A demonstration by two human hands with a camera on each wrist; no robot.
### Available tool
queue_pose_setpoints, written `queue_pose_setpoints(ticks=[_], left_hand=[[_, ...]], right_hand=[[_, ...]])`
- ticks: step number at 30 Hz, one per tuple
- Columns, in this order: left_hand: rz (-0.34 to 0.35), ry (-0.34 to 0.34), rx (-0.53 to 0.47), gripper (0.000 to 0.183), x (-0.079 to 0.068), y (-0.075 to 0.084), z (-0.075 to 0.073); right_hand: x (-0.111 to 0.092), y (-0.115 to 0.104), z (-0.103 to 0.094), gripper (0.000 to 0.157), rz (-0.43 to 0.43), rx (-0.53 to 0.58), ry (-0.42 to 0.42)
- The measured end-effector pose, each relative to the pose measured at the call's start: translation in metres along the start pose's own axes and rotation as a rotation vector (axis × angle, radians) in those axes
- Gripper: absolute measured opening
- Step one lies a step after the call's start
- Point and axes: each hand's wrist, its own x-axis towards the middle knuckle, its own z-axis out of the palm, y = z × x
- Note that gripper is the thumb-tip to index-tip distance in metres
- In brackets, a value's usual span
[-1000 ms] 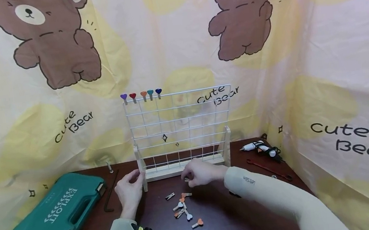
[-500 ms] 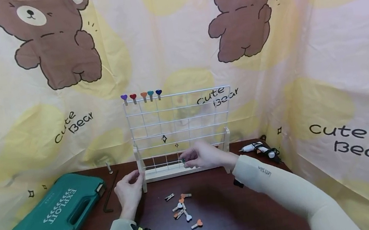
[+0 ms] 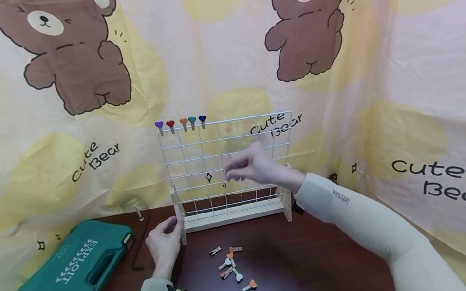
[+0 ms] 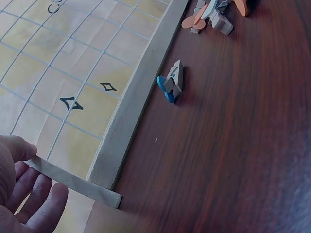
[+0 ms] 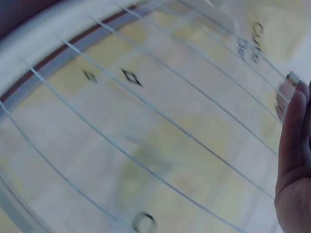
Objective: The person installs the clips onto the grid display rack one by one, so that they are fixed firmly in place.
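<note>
A white wire grid rack stands on the table in a wooden stand. My left hand pinches the stand's left wooden side piece between thumb and fingers. My right hand is raised in front of the middle of the grid, its fingertips pinching a small clothespin; only the clothespin's wooden end shows in the right wrist view. Several heart-topped clothespins are clipped along the left of the top wire, from purple to dark blue. On the table lie a blue-hearted clothespin and a group of orange and white ones.
To the left lies a green tool case, with a hex key beside it and a bolt behind. A patterned bear cloth hangs close behind the rack. A lone orange clothespin lies nearer the front.
My right hand has risen from the tabletop by the rack's base to the middle of the grid, carrying the clothespin. The left hand keeps its hold on the stand.
</note>
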Motion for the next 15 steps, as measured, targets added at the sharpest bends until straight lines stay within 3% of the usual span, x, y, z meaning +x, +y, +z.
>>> queue_pose_setpoints(ticks=[5,8,12,15], left_hand=[[0.003,0.001,0.000,0.023,0.000,-0.001,0.000],[0.002,0.004,-0.001,0.023,0.001,-0.001,0.000],[0.002,0.007,-0.003,0.023,0.001,-0.002,0.000],[0.001,0.004,-0.001,0.023,0.000,-0.002,0.001]], right_hand=[[0.029,-0.032,-0.032,0.012,0.030,-0.099,0.154],[0.048,-0.046,-0.047,0.010,0.006,-0.193,0.216],[0.071,-0.054,-0.055,0.010,-0.074,-0.332,0.277],[0.083,-0.052,-0.052,0.009,-0.054,-0.365,0.299]])
